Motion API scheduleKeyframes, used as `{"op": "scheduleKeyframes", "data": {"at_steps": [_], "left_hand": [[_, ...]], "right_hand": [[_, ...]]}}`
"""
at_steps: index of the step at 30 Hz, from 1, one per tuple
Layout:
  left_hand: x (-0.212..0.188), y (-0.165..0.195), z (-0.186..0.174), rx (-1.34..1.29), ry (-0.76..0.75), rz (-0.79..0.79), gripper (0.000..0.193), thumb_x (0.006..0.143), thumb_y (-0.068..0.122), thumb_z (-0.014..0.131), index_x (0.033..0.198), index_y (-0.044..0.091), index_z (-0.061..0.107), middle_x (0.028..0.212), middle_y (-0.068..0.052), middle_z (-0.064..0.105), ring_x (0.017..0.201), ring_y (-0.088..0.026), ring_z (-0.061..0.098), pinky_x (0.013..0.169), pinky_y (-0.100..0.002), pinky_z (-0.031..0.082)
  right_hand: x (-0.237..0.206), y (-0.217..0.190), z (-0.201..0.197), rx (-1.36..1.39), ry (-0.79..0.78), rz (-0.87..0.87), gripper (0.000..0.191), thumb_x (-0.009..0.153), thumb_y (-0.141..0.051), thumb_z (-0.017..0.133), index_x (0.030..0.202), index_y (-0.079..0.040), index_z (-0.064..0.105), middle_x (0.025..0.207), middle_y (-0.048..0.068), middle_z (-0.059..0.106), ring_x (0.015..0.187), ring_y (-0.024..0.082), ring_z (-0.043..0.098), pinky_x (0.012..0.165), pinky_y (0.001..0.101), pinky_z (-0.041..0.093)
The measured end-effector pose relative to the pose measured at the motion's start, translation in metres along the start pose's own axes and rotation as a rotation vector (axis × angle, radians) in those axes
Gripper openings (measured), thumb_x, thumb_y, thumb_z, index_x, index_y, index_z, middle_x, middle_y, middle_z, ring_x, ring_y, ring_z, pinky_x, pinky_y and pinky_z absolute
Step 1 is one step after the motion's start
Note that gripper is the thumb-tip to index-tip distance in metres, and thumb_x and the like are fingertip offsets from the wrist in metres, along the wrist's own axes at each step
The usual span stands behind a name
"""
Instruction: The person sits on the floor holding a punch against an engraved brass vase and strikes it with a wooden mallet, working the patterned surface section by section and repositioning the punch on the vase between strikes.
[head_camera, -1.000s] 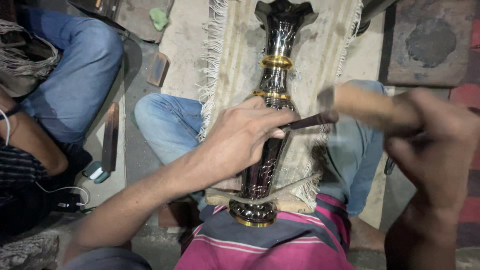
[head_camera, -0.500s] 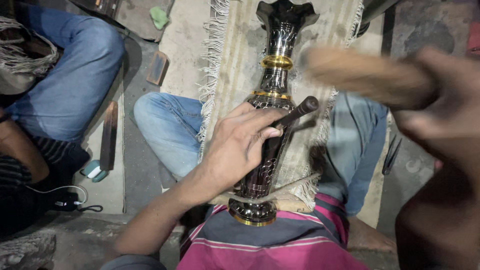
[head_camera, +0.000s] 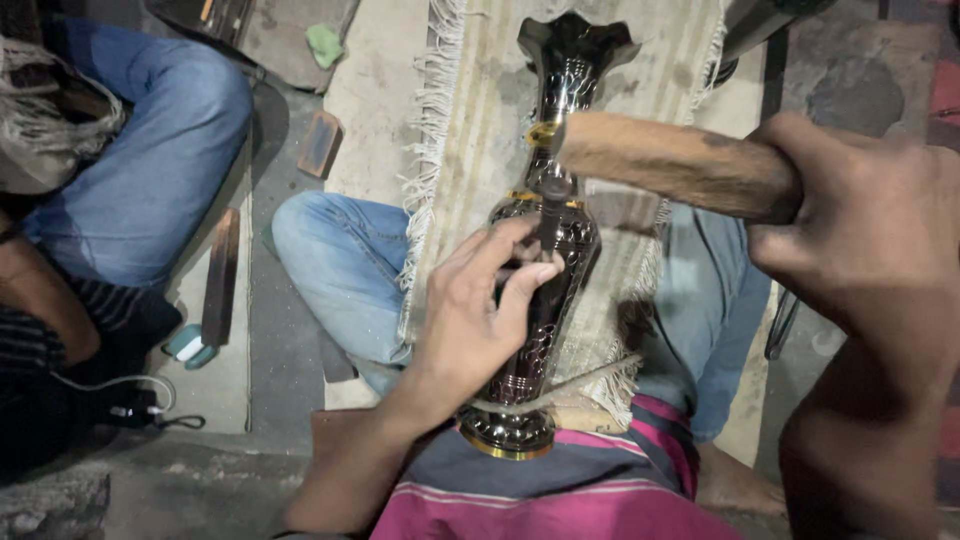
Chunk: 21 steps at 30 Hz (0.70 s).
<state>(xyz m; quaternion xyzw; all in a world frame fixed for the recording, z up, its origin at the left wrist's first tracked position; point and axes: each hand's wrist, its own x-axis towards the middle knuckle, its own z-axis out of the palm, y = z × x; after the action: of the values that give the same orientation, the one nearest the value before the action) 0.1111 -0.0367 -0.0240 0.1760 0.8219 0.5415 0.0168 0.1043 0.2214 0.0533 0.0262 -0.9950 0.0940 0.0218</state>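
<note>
A dark, patterned metal vase (head_camera: 560, 90) with gold bands lies lengthwise on a fringed cloth (head_camera: 470, 150) over my lap, its base near my striped shirt. My left hand (head_camera: 480, 310) rests on the vase's belly and pinches a thin dark metal chisel (head_camera: 549, 210) upright against the engraved surface. My right hand (head_camera: 860, 240) grips a thick wooden mallet (head_camera: 670, 165), whose far end sits right over the chisel's top. A cord (head_camera: 570, 385) crosses the vase near its base.
Another person in blue jeans (head_camera: 150, 170) sits at the left, close by. A flat dark bar (head_camera: 222, 275), a small block (head_camera: 320, 145) and a cable (head_camera: 110, 385) lie on the floor between us. Dark slabs (head_camera: 850, 80) lie at the upper right.
The mallet has swung down from a raised, blurred position onto the chisel's top. My left hand has turned the chisel from slanted to nearly upright.
</note>
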Motion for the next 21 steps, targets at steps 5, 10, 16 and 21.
{"op": "scheduleKeyframes", "data": {"at_steps": [5, 10, 16, 21], "left_hand": [[-0.009, 0.000, 0.019, 0.030, 0.135, 0.052, 0.026, 0.099, 0.006, 0.069, 0.124, 0.000, 0.063, 0.106, -0.017, 0.072, 0.099, -0.031, 0.073, 0.087, -0.039, 0.058], [-0.011, -0.004, 0.023, 0.037, 0.164, 0.053, 0.026, 0.098, 0.006, 0.070, 0.122, 0.000, 0.063, 0.105, -0.017, 0.072, 0.098, -0.031, 0.073, 0.085, -0.039, 0.057], [-0.010, -0.003, 0.024, 0.058, 0.181, 0.104, 0.026, 0.097, 0.004, 0.070, 0.122, 0.000, 0.063, 0.106, -0.016, 0.071, 0.097, -0.032, 0.072, 0.085, -0.040, 0.057], [-0.007, 0.002, 0.017, 0.092, 0.078, 0.086, 0.030, 0.095, 0.001, 0.071, 0.124, 0.001, 0.065, 0.101, -0.017, 0.070, 0.090, -0.034, 0.068, 0.079, -0.042, 0.054]], "right_hand": [[-0.007, 0.011, 0.013, 0.326, 0.128, 0.084, 0.037, 0.070, -0.002, 0.075, 0.104, 0.007, 0.066, 0.077, 0.017, 0.062, 0.068, 0.028, 0.064, 0.063, 0.0386, 0.049], [0.000, 0.041, 0.014, 0.156, 0.097, -0.164, 0.042, 0.069, 0.004, 0.075, 0.110, 0.005, 0.068, 0.085, 0.015, 0.066, 0.078, 0.023, 0.067, 0.071, 0.0346, 0.052], [0.019, 0.025, -0.003, -0.076, -0.011, -0.278, 0.046, 0.061, 0.005, 0.082, 0.106, 0.002, 0.072, 0.083, 0.015, 0.069, 0.075, 0.025, 0.069, 0.067, 0.0367, 0.053], [0.030, 0.012, 0.011, 0.372, -0.008, -0.105, 0.037, 0.071, -0.004, 0.085, 0.104, -0.002, 0.068, 0.093, 0.013, 0.069, 0.083, 0.023, 0.066, 0.072, 0.0358, 0.055]]}}
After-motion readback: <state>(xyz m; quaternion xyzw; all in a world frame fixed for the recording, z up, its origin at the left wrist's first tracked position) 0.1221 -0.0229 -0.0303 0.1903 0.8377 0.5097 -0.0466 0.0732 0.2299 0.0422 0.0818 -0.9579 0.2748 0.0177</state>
